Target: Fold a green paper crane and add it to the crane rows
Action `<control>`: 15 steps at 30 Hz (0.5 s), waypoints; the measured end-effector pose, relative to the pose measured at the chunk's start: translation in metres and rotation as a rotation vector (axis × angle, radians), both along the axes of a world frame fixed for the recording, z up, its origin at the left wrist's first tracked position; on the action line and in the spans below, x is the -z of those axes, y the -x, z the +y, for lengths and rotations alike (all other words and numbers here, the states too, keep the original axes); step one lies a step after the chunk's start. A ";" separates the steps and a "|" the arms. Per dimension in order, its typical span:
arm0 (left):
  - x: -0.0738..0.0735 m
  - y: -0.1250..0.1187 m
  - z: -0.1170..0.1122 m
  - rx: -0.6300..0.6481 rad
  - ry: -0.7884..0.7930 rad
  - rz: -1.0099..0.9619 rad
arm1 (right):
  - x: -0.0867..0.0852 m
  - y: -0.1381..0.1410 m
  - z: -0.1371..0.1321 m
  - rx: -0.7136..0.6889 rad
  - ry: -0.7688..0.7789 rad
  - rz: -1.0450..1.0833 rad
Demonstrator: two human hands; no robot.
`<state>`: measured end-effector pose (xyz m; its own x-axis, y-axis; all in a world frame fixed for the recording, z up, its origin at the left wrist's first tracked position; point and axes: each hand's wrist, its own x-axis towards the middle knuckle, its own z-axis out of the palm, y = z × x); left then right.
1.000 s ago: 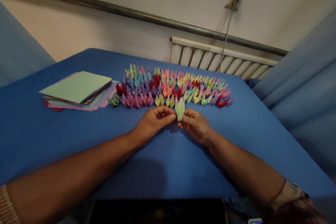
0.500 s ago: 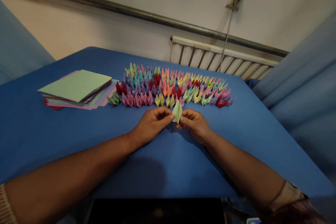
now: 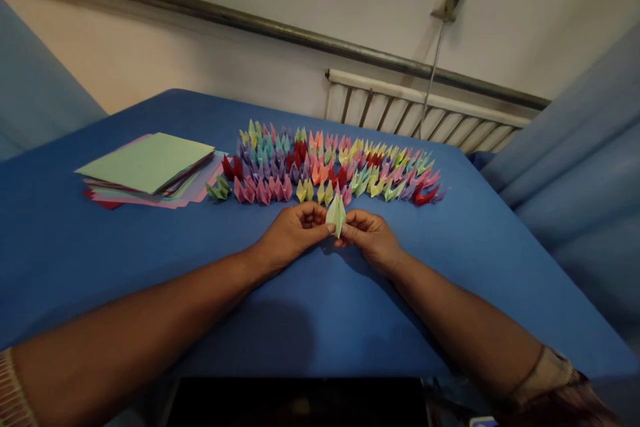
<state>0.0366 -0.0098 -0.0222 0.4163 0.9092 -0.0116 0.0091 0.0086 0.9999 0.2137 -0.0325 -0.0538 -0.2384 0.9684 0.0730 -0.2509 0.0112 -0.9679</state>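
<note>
Between my two hands is a pale green folded paper piece (image 3: 336,216), pointed at its top and creased down the middle. My left hand (image 3: 299,229) pinches its left side, the thumb lying across the lower front. On the other side my right hand (image 3: 369,233) grips the right edge between thumb and fingers. Some fingertips are hidden behind the paper. Just beyond my hands stand rows of small folded paper cranes (image 3: 315,170) in pink, red, purple, yellow, green and blue.
A stack of coloured paper sheets (image 3: 150,163), light green on top, lies left of the cranes on the blue-covered table (image 3: 240,333). Behind the table are a radiator (image 3: 400,103) and a metal pipe (image 3: 280,27) along the wall. Blue curtains (image 3: 590,167) hang at both sides.
My left thumb has slid slightly right across the front of the green paper, which has turned and shifted a little left. Both hands keep their hold on it.
</note>
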 end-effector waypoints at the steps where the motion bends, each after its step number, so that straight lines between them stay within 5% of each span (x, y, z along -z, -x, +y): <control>1: 0.001 0.000 0.000 -0.014 -0.025 0.021 | -0.001 0.001 -0.001 -0.001 0.003 -0.008; 7: 0.002 0.002 -0.001 -0.058 -0.156 0.116 | -0.009 0.008 -0.004 0.021 0.014 -0.089; 15: 0.004 0.002 0.001 -0.031 0.006 0.004 | -0.007 0.008 -0.003 0.119 0.018 -0.105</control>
